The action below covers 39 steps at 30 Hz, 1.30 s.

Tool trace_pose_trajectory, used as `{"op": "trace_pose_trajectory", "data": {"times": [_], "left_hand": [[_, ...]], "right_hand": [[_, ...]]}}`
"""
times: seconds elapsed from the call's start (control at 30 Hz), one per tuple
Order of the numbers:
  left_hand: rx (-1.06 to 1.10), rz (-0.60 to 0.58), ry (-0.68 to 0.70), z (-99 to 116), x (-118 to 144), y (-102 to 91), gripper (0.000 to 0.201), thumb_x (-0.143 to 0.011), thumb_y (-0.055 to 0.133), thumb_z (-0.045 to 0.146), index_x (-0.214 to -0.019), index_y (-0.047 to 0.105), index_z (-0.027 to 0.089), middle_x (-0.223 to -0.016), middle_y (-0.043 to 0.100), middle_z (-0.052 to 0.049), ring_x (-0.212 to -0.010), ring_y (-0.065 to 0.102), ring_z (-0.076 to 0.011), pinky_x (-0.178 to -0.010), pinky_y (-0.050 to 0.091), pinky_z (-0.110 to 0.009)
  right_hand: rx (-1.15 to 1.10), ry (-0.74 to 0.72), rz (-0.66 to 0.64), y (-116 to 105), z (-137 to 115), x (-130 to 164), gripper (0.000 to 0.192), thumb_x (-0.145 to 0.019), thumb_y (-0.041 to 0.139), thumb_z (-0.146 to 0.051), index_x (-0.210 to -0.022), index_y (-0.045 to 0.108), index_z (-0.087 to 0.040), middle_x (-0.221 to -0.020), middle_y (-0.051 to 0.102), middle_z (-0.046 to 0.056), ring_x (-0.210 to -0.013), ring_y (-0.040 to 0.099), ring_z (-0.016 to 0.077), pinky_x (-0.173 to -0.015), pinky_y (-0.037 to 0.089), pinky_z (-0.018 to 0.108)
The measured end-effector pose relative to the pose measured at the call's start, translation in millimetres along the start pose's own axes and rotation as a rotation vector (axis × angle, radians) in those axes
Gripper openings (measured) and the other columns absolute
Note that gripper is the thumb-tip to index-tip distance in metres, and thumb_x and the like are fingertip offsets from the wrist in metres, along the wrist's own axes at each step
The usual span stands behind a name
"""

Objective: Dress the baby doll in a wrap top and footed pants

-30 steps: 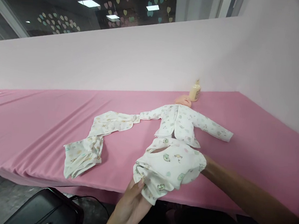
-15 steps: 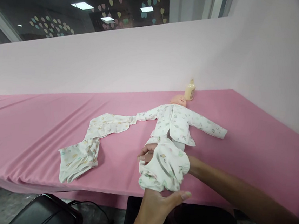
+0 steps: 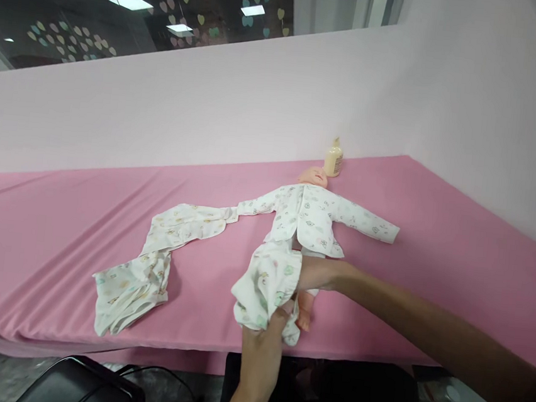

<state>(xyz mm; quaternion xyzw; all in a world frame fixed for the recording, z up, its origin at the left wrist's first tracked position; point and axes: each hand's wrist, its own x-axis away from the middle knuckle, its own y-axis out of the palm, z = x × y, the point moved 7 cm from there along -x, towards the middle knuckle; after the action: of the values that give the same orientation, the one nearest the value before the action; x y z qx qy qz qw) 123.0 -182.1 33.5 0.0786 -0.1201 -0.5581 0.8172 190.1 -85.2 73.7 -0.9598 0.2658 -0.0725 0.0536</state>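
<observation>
A baby doll [image 3: 314,176] lies on its back on the pink-covered table. It wears a white printed jacket [image 3: 316,221], sleeves stretched out sideways. One bare doll foot [image 3: 304,312] shows toward the front edge. White printed baby pants [image 3: 260,282] are bunched over the doll's lower body. My left hand [image 3: 261,346] grips their lower part, thumb on top and fingers out of sight beneath the cloth. My right hand [image 3: 315,274] reaches in from the right through a cuffed opening of the pants; its fingers are hidden inside the fabric.
A second set of white printed baby clothes [image 3: 131,289] lies spread to the left, touching the jacket's sleeve. A pale yellow pump bottle [image 3: 333,158] stands behind the doll's head. Below the front edge of the table [image 3: 199,321] is a black chair-like object [image 3: 84,385].
My right hand has drawn back to the right, its fingers now covered by the pants. My left hand has moved up and closed on the cloth. The doll's foot has come into sight.
</observation>
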Motion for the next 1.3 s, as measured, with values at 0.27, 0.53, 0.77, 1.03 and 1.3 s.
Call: {"op": "trace_pose_trajectory", "data": {"times": [0.27,0.53,0.77,1.03,1.3], "left_hand": [[0.230,-0.165,-0.151,1.3,3.9,-2.8,0.018,-0.079,0.068,0.028,-0.071,0.065,0.012,-0.086,0.067,-0.008,-0.094,0.064,-0.0217,-0.082,0.050,-0.030],[0.214,-0.088,-0.198,-17.8,9.7,-13.2,0.028,-0.073,0.077,0.039,-0.085,0.069,0.015,-0.091,0.069,-0.009,-0.098,0.065,-0.0264,-0.092,0.051,-0.041],[0.171,-0.105,-0.231,-37.4,15.5,-12.5,0.020,-0.070,0.078,0.035,-0.074,0.068,0.018,-0.079,0.069,-0.007,-0.103,0.065,-0.0294,-0.102,0.047,-0.044],[0.229,-0.134,-0.243,-20.4,44.8,3.8,0.042,-0.074,0.076,0.027,-0.115,0.066,0.026,-0.111,0.071,-0.005,-0.115,0.063,-0.0277,-0.100,0.051,-0.039],[0.315,-0.168,-0.345,-13.9,48.9,6.7,0.039,-0.092,0.059,0.039,-0.126,0.058,0.018,-0.125,0.062,-0.011,-0.110,0.062,-0.0226,-0.094,0.053,-0.044]], "right_hand": [[-0.139,0.149,0.672,-33.9,42.3,99.7,0.031,-0.088,0.060,-0.046,-0.104,0.067,-0.021,-0.105,0.069,0.005,-0.102,0.063,0.0202,-0.094,0.048,0.036],[-0.553,0.245,0.734,-1.6,89.6,112.6,0.044,-0.081,0.073,-0.043,-0.116,0.060,-0.021,-0.118,0.066,0.011,-0.110,0.064,0.0256,-0.101,0.051,0.042],[-0.718,0.120,0.700,3.3,76.9,97.9,0.040,-0.081,0.073,-0.041,-0.112,0.061,-0.019,-0.121,0.066,0.012,-0.110,0.066,0.0288,-0.100,0.053,0.046],[-0.519,0.037,0.793,11.4,55.8,89.4,0.047,-0.080,0.075,-0.038,-0.119,0.057,-0.019,-0.116,0.068,0.010,-0.113,0.064,0.0273,-0.101,0.050,0.044],[-0.375,0.094,0.888,9.0,57.1,89.7,0.074,-0.076,0.077,-0.043,-0.138,0.041,-0.023,-0.117,0.066,0.008,-0.109,0.064,0.0247,-0.096,0.052,0.039]]}}
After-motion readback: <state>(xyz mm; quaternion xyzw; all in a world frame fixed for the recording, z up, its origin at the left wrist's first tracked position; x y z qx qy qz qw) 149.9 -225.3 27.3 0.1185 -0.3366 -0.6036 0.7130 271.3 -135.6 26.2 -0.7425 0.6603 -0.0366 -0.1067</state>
